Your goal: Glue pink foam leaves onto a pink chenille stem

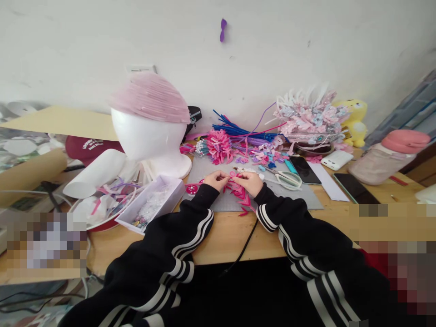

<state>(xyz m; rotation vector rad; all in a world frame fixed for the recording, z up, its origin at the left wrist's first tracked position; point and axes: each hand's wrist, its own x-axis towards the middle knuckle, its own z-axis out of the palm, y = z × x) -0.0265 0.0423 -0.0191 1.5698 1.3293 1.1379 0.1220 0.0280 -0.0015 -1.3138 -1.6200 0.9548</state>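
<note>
My left hand and my right hand meet over a grey cutting mat, fingertips pinched close together. Between them is a pink pipe-cleaner strand with a small loop at its top and leaf-like bent pieces hanging down under my right hand. The exact grip is partly hidden by my fingers. Just beyond lie scissors with pale handles. A round pink piece with white beads rests left of my left hand. Behind the hands sits a bunch of pink pipe-cleaner pieces.
To the left stand a white foam head with a pink cap and a white box of clear beads. A decorated pink-and-white headpiece, phones and a pink-lidded bottle occupy the right. A black cable crosses the table's front edge.
</note>
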